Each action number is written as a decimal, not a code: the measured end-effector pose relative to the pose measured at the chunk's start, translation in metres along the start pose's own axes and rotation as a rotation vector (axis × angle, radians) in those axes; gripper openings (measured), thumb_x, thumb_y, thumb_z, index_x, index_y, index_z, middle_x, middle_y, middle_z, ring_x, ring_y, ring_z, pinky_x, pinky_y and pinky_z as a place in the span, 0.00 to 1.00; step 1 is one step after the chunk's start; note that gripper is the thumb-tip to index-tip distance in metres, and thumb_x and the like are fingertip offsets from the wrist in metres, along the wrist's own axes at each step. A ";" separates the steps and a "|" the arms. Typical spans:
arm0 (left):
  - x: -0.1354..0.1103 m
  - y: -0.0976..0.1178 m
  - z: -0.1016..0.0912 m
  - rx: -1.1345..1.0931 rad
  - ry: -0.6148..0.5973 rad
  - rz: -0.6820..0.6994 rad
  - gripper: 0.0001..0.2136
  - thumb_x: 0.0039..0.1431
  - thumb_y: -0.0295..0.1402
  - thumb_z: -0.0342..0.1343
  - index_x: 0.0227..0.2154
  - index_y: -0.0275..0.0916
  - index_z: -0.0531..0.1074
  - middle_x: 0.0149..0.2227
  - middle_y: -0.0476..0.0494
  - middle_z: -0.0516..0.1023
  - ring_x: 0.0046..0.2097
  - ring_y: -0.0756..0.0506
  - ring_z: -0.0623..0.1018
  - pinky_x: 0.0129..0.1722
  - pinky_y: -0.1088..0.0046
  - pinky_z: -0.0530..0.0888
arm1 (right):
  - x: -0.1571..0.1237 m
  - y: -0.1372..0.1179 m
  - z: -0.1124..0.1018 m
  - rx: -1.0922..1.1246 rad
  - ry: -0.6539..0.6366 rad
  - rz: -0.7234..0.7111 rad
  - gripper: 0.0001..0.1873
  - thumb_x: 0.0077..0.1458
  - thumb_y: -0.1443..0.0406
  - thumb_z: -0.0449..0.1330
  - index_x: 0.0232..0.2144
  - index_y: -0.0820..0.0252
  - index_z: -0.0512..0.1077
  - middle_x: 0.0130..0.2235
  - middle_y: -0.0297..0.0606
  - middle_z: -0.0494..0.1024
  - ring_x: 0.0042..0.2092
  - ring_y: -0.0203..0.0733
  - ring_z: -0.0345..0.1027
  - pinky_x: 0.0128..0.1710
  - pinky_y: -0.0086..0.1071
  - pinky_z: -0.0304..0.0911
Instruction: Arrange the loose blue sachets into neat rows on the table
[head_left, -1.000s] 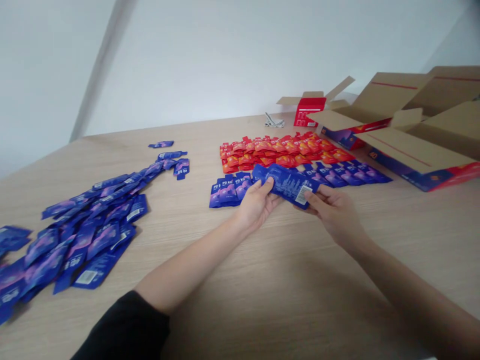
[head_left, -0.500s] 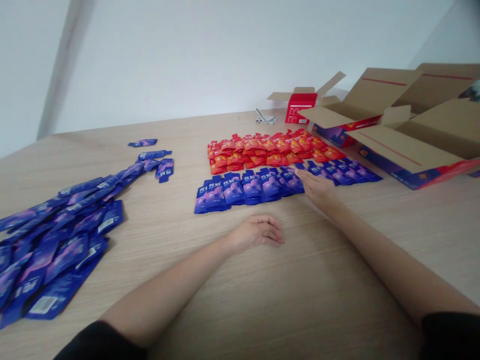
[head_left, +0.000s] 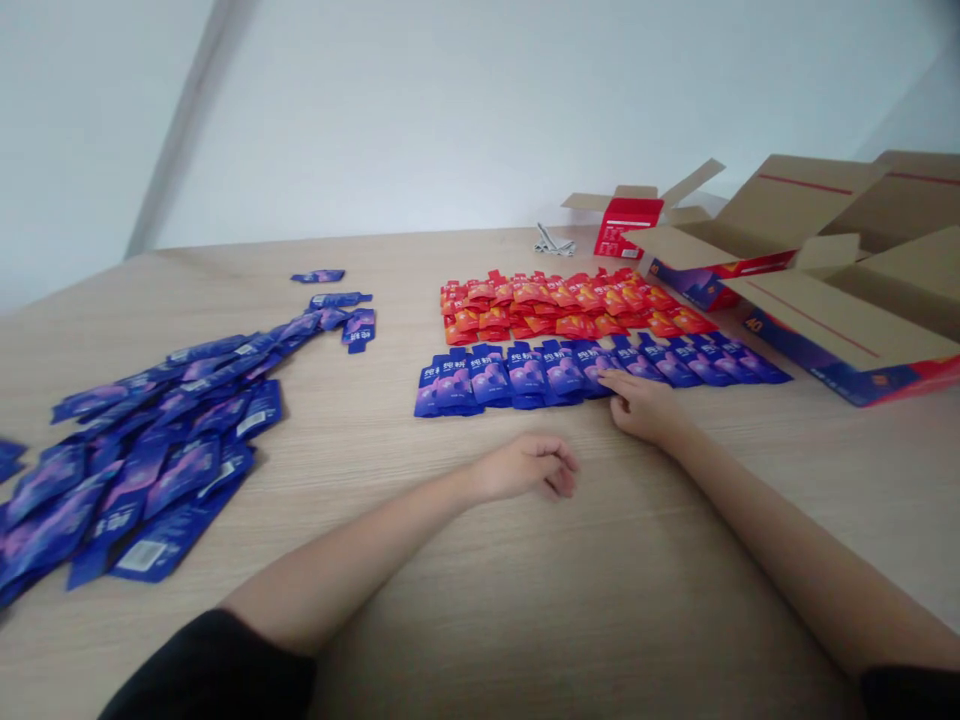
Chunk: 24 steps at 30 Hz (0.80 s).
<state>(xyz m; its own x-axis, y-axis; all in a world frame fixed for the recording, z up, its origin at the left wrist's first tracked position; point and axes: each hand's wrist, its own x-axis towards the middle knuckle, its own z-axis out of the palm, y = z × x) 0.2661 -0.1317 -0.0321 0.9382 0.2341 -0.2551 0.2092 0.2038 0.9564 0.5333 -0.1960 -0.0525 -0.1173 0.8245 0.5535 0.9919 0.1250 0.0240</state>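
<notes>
A row of overlapping blue spouted pouches [head_left: 526,374] lies across the middle of the table, labels up. My right hand [head_left: 641,405] is at the row's near edge, its index finger stretched onto a blue pouch [head_left: 590,362] while the other fingers bend underneath; nothing appears gripped. To its left, over bare tabletop, my left hand [head_left: 529,468] hangs with loosely bent fingers, holding nothing. Right behind the blue row are layered red pouches [head_left: 551,292]. A loose heap of blue pouches [head_left: 169,440] spreads over the left side of the table.
Open cartons [head_left: 817,340] with raised flaps stand at the right. A small red box [head_left: 628,226] is at the back, with a crumpled piece of paper or cloth [head_left: 553,240] beside it. One stray blue pouch [head_left: 319,276] lies behind the heap.
My right hand has come down and nearer to me, its finger now on the front of a pouch. My left hand barely moved. The whole view has shifted, so the scene sits further right.
</notes>
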 end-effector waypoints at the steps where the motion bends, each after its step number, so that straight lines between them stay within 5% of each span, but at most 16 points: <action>1: -0.011 0.005 -0.005 0.147 0.014 0.043 0.08 0.55 0.26 0.48 0.33 0.36 0.73 0.29 0.45 0.78 0.33 0.47 0.78 0.36 0.70 0.73 | 0.000 -0.001 -0.003 -0.016 0.034 -0.006 0.22 0.52 0.72 0.51 0.48 0.63 0.75 0.49 0.44 0.78 0.47 0.48 0.75 0.45 0.38 0.72; 3: -0.038 0.017 -0.023 0.457 0.109 0.158 0.11 0.56 0.24 0.47 0.34 0.37 0.75 0.32 0.45 0.79 0.35 0.48 0.77 0.37 0.73 0.72 | 0.002 -0.003 -0.007 -0.064 0.128 -0.019 0.20 0.53 0.72 0.51 0.46 0.61 0.76 0.44 0.42 0.80 0.41 0.46 0.76 0.41 0.36 0.72; 6: -0.082 0.033 -0.077 0.869 0.442 0.232 0.11 0.56 0.25 0.48 0.35 0.39 0.76 0.35 0.45 0.80 0.38 0.46 0.77 0.40 0.73 0.71 | 0.009 -0.010 -0.007 -0.085 0.214 -0.072 0.13 0.56 0.70 0.53 0.37 0.59 0.77 0.34 0.36 0.81 0.31 0.42 0.75 0.31 0.32 0.68; 10: -0.128 0.055 -0.185 1.255 1.018 -0.112 0.12 0.62 0.31 0.49 0.44 0.40 0.74 0.46 0.42 0.79 0.47 0.44 0.77 0.48 0.72 0.70 | 0.023 -0.045 -0.004 -0.019 0.159 -0.227 0.11 0.58 0.69 0.52 0.32 0.58 0.75 0.31 0.35 0.80 0.29 0.40 0.74 0.28 0.31 0.66; 12: -0.136 0.065 -0.235 1.280 1.151 -0.258 0.15 0.65 0.35 0.46 0.47 0.36 0.73 0.48 0.36 0.78 0.50 0.40 0.76 0.49 0.67 0.70 | 0.030 -0.069 -0.005 0.043 0.118 -0.260 0.11 0.59 0.70 0.52 0.33 0.58 0.74 0.32 0.34 0.80 0.29 0.38 0.74 0.29 0.30 0.66; 17: -0.108 0.074 -0.310 1.271 1.231 -0.408 0.21 0.66 0.40 0.44 0.52 0.29 0.70 0.54 0.23 0.72 0.55 0.34 0.73 0.50 0.59 0.70 | 0.038 -0.116 -0.016 0.157 0.077 -0.254 0.10 0.59 0.71 0.52 0.34 0.57 0.73 0.30 0.32 0.78 0.28 0.36 0.73 0.28 0.29 0.67; 21: -0.063 0.069 -0.325 1.261 1.196 -0.496 0.26 0.60 0.46 0.55 0.52 0.28 0.70 0.58 0.17 0.66 0.59 0.27 0.67 0.50 0.51 0.69 | 0.022 -0.130 -0.024 0.209 0.078 -0.218 0.12 0.56 0.72 0.53 0.35 0.53 0.73 0.31 0.32 0.79 0.29 0.40 0.75 0.27 0.31 0.72; 24: -0.044 0.068 -0.326 1.265 1.154 -0.558 0.22 0.62 0.42 0.56 0.52 0.31 0.70 0.57 0.26 0.68 0.57 0.32 0.70 0.49 0.51 0.72 | 0.002 -0.130 -0.030 0.244 0.035 -0.165 0.13 0.55 0.71 0.54 0.37 0.48 0.73 0.32 0.32 0.80 0.31 0.44 0.76 0.27 0.35 0.75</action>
<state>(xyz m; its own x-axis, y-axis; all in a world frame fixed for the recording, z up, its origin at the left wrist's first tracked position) 0.1494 0.1818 -0.0023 0.1615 0.9867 0.0170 0.9807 -0.1624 0.1090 0.4057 -0.2269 -0.0291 -0.2697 0.7632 0.5872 0.9178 0.3882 -0.0830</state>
